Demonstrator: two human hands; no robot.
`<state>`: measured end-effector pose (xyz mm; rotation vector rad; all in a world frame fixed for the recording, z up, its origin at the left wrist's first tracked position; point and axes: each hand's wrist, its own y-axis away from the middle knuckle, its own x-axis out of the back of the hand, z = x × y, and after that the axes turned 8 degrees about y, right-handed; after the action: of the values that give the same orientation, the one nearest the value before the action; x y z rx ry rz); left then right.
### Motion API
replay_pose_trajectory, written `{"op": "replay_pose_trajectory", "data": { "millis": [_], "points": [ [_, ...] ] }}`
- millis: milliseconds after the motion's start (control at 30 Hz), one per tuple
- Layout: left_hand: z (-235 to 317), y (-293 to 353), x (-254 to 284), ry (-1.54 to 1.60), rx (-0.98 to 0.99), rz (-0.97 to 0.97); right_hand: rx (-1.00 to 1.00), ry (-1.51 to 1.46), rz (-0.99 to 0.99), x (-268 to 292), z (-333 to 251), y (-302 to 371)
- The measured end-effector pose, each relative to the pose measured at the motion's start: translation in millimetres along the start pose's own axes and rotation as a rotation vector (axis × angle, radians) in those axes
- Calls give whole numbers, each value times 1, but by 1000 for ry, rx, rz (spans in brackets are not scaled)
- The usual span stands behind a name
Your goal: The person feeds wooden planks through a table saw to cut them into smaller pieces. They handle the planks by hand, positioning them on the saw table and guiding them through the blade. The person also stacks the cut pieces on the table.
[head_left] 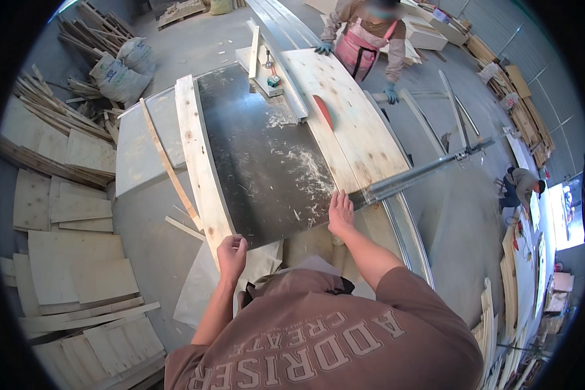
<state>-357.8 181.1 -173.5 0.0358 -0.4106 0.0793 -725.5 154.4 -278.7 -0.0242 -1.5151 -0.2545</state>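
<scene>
Both hands were planted at the near edge of the black table [240, 146]!
Clocked from the table's middle, the plank [192, 143] was laid at nine o'clock, its near end met at seven by the left hand [233, 253], fingers curled narrow; whether it was firmly gripped could not be told. Over at four, the right hand [340, 211] was set at the strip's [332, 154] near end, fingers close together, any grip hidden. At two, the panel [367, 133] was stretched alongside the strip, a red fin [323, 112] raised there; at one, it was touched by a co-worker's gloved hand [324, 48]. At twelve, a tape measure [273, 80] was parked.
</scene>
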Motion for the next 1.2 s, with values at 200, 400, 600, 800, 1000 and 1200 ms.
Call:
{"op": "replay_pose_trajectory", "data": {
  "millis": [200,400,600,800,1000,1200],
  "points": [
    [22,35,-17,-84,97,-80,34,174,2,-61,39,2],
    [25,54,-45,-118,121,-158,94,85,-77,-67,57,9],
    [39,69,-87,-222,124,-196,38,97,24,-95,65,-4],
    [47,62,-147,-362,4,-443,23,170,180,-145,76,-3],
    [57,62,-213,-375,-32,-616,4,109,225,-172,79,38],
    [29,75,-270,-437,-50,-803,-26,71,253,-187,86,98]
  ]
}}
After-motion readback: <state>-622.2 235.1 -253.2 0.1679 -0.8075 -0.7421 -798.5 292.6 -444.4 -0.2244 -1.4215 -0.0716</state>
